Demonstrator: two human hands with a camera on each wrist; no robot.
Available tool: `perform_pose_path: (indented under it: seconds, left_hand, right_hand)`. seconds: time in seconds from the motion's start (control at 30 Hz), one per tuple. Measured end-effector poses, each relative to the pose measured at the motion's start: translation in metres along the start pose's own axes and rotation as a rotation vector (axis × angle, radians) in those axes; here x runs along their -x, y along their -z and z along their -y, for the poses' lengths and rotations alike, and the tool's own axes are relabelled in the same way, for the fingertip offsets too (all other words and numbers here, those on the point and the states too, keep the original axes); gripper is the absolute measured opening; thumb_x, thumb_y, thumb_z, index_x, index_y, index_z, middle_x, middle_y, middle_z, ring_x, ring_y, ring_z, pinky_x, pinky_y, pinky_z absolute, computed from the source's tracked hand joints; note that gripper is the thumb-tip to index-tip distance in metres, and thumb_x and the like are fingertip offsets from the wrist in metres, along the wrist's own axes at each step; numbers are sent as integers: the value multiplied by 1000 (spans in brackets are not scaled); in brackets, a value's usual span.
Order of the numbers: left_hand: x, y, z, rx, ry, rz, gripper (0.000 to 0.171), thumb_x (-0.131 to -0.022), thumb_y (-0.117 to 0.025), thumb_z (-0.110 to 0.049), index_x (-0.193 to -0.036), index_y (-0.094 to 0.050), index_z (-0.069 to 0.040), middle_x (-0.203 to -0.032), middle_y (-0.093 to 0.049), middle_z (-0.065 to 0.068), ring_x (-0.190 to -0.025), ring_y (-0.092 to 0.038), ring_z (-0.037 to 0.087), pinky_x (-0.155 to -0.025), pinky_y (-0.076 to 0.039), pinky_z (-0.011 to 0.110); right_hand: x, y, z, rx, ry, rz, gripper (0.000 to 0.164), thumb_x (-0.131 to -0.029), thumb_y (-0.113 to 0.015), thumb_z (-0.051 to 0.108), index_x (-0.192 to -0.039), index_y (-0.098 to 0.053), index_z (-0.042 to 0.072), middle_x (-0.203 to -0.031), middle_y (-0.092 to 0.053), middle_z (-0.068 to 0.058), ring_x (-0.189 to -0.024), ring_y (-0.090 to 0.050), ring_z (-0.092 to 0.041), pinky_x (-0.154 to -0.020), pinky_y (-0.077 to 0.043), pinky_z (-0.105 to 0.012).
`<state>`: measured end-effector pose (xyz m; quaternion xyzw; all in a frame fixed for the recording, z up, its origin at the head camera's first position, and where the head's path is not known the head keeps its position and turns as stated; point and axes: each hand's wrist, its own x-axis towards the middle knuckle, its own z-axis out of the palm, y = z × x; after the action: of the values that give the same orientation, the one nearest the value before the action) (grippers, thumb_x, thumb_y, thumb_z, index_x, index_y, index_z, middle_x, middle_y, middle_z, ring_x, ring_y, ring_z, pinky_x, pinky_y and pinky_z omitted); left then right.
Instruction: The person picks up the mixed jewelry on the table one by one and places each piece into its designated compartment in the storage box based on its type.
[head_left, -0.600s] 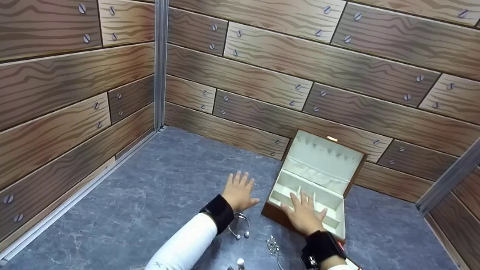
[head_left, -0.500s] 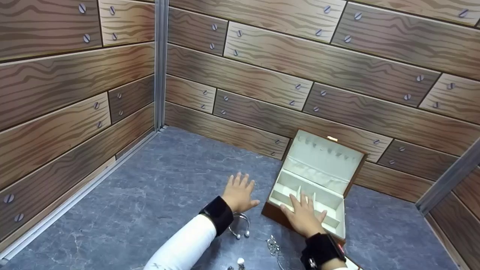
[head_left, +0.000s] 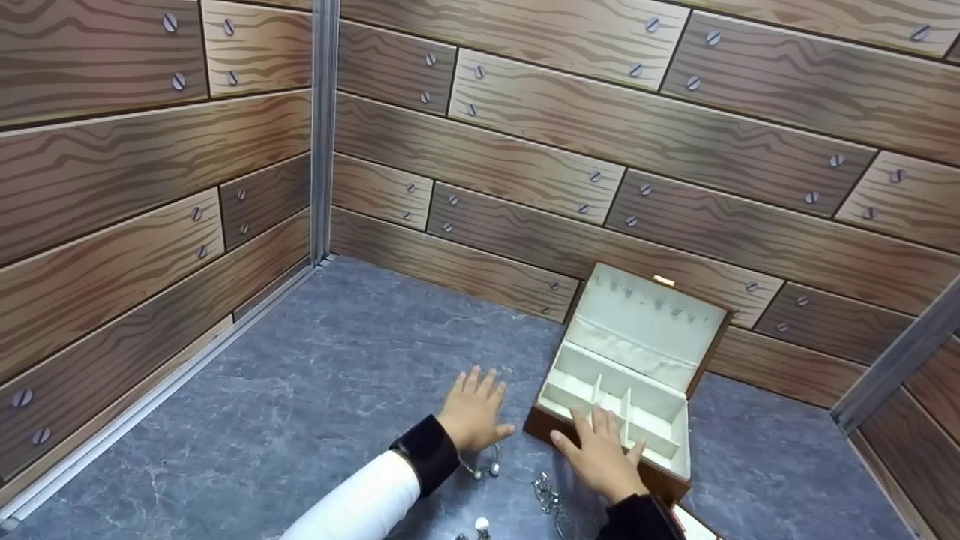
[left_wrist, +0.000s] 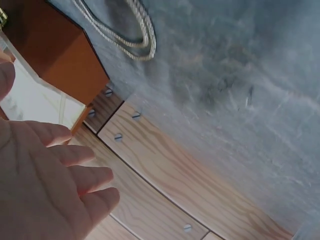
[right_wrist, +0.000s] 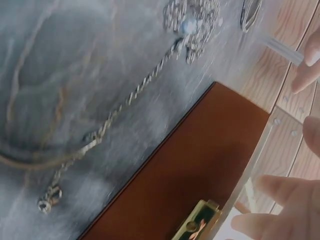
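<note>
My left hand (head_left: pixel 471 411) is held palm down with fingers straight over the grey surface, holding nothing. Just beneath its wrist is a silver cuff bracelet (head_left: pixel 495 459) with ball ends, partly covered by the hand; its twisted band (left_wrist: pixel 148 42) shows in the left wrist view. My right hand (head_left: pixel 602 459), fingers spread and also holding nothing, overlaps the front of a brown jewelry box (head_left: pixel 541 424). The box lid (head_left: pixel 645 315) stands up, showing cream lining and divided compartments. In front lies a silver chain necklace (right_wrist: pixel 145 85), bunched at one end.
Small jewelry with a white bead (head_left: pixel 481 523) lies at the near edge of view. A white, brown-edged piece (head_left: pixel 694 525) is partly hidden by the right wrist. Wood-patterned walls (head_left: pixel 480 150) enclose the surface behind and at both sides.
Both hands have drawn back a little toward the person. The left hand now covers more of the bracelet, and the right uncovers more of the compartments. The head view has tilted slightly.
</note>
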<state>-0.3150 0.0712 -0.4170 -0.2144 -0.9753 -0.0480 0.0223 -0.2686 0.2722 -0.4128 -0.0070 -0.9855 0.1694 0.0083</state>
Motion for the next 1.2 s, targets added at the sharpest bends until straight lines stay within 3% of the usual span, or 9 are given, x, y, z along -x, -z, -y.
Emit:
perform_pose_path:
  seconds: [0.2,0.47,0.67,0.9,1.2]
  left_hand:
    - [11,-5,1,-35,32,38,68,-88,-43,-56,-142,-33,-17,-152,-25,6,-142,-21,30,-116,-18,43]
    - [27,-14,1,-62,10,65,69,-87,-43,-57,-142,-32,-16,-152,-26,5,-141,-22,29,-115,-20,44]
    - [39,-18,1,-150,2,67,69,-86,-41,-60,-141,-34,-18,-151,-29,3,-140,-26,27,-114,-23,43]
    - [60,-20,-1,-158,-82,55,64,-87,-42,-58,-139,-38,-21,-150,-32,1,-139,-30,24,-113,-25,46]
    - [78,-21,-2,-237,-157,63,55,-86,-44,-59,-131,-48,-27,-149,-34,-5,-139,-30,22,-111,-28,45]
  right_hand:
    - [7,-6,10,7,23,6,77,-85,-37,66,-141,-34,14,-152,-14,-23,-140,-3,-45,-97,14,-73]
    - [18,-17,24,9,44,42,72,-85,-42,63,-141,-35,18,-153,-17,-18,-141,-6,-42,-98,13,-73]
    - [26,-24,29,15,59,73,68,-85,-47,57,-139,-39,17,-152,-20,-19,-140,-9,-43,-98,12,-73]
    - [42,-36,32,65,139,79,66,-84,-50,56,-135,-45,14,-150,-26,-17,-139,-17,-42,-100,6,-74]
    - [50,-45,37,102,208,176,70,-81,-51,60,-133,-47,13,-146,-34,-19,-136,-24,-44,-96,1,-77]
